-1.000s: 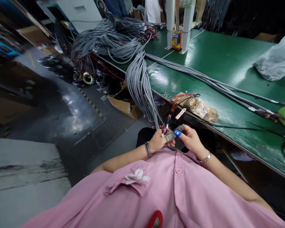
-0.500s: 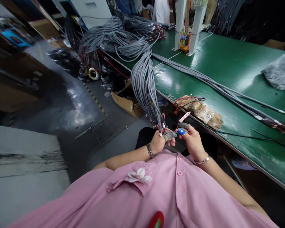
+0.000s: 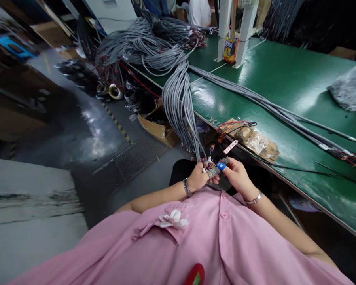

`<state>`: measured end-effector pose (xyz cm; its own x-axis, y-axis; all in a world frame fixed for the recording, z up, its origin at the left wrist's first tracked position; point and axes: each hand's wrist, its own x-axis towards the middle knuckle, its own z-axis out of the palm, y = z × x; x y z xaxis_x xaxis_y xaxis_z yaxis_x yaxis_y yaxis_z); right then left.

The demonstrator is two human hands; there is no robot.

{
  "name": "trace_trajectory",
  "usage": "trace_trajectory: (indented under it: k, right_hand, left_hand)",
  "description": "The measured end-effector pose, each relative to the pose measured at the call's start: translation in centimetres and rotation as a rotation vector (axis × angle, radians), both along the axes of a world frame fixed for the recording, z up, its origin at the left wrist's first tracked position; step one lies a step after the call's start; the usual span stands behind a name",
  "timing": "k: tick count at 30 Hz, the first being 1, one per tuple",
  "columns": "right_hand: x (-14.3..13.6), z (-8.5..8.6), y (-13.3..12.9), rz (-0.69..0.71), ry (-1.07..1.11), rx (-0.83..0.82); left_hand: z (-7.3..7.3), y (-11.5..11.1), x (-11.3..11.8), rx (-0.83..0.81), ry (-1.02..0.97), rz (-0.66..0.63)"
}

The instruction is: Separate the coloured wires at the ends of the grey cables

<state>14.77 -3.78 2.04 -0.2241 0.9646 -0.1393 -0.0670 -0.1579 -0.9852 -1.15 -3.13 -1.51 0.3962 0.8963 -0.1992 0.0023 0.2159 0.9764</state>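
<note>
Over the bench edge hangs a thick bundle of grey cables (image 3: pixel 179 95), its lower end reaching my hands. My left hand (image 3: pixel 199 177) is closed around the cable ends, with grey tape or cloth on its thumb. Thin coloured wires (image 3: pixel 209 160) fan out above that hand. Close on its right, my right hand (image 3: pixel 235 174) pinches at the wires, with a blue covering on the thumb and a grey one on a finger. The wire tips between its fingers are too small to make out.
On the green bench (image 3: pixel 287 79), more grey cables (image 3: pixel 255 99) run to the right. A taped wooden block (image 3: pixel 255 142) lies at the near edge, beside a pink-white strip (image 3: pixel 230 147). A cardboard box (image 3: pixel 158 128) stands below. Metal posts (image 3: pixel 241 35) rise at the back.
My right hand has moved slightly left, closer to my left hand. The coloured wires now stand a little further right, and the view has shifted slightly.
</note>
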Motion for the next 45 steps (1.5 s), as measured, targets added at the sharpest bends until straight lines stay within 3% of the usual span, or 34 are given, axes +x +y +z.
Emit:
trace_trajectory:
  k: [3,7,16,20,24,26,30,33,45]
  right_hand:
    - [0.0,0.1,0.1,0.026,-0.041,0.044]
    - [-0.5,0.2,0.1,0.023,-0.027,0.019]
    - [-1.5,-0.7,-0.1,-0.154,0.033,-0.068]
    - [-1.7,-0.4,-0.1,-0.152,0.075,-0.061]
    - [-1.9,-0.2,-0.2,-0.043,0.075,-0.051]
    - [-1.9,-0.4,-0.2,-0.036,0.084,-0.048]
    - [-1.4,-1.0,0.0,-0.155,0.027,0.008]
    - [-0.7,-1.6,0.0,-0.136,0.059,0.003]
    - [-1.1,-1.4,-0.4,-0.159,0.11,-0.007]
  left_hand:
    - [-0.3,0.2,-0.2,-0.018,0.003,-0.028]
    - [-0.3,0.0,-0.2,-0.009,-0.033,0.035]
    - [-0.6,-0.7,0.0,-0.005,-0.114,0.226]
    - [-0.3,-0.6,-0.1,0.004,-0.095,0.145]
    - [-0.1,-0.6,-0.3,-0.002,-0.037,0.043]
    - [-0.2,-0.6,-0.4,0.014,-0.045,0.074]
    - [-0.6,-0.7,-0.4,0.005,-0.127,0.189]
    - [-0.8,-0.6,-0.4,-0.019,-0.162,0.244]
    - [-1.1,-0.7,-0.3,-0.022,-0.187,0.321]
